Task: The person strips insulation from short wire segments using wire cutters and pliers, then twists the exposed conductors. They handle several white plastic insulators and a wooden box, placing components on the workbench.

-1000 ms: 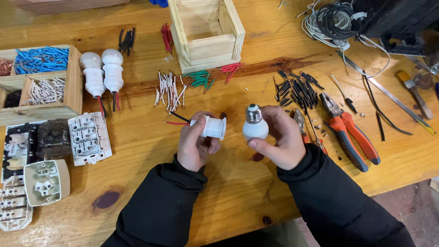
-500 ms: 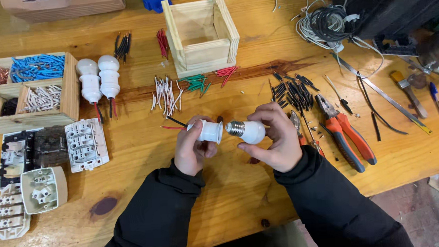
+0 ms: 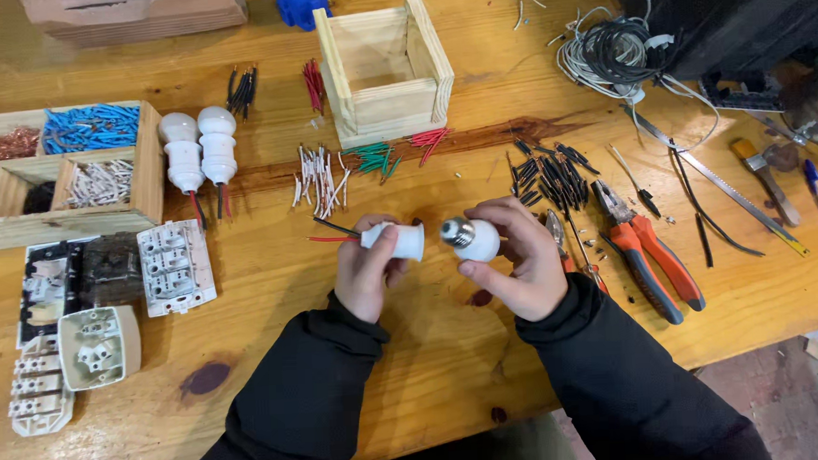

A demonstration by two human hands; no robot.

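The left hand point(image 3: 367, 273) was closed around a white lamp socket point(image 3: 398, 241), held sideways above the wooden surface point(image 3: 433, 367), with a red wire and a black wire point(image 3: 335, 228) trailing out of its left end. The right hand point(image 3: 512, 262) gripped a small white bulb point(image 3: 472, 240) in its fingers, the metal screw base pointing left at the socket's open end, the two just apart. Just right of that hand lay orange-handled pliers point(image 3: 654, 265) and a heap of short black wire pieces point(image 3: 549, 173). Two more socketed bulbs point(image 3: 201, 149) lay near a compartment tray point(image 3: 145, 177) of sorted wire, with white switch parts point(image 3: 176, 266) below it.
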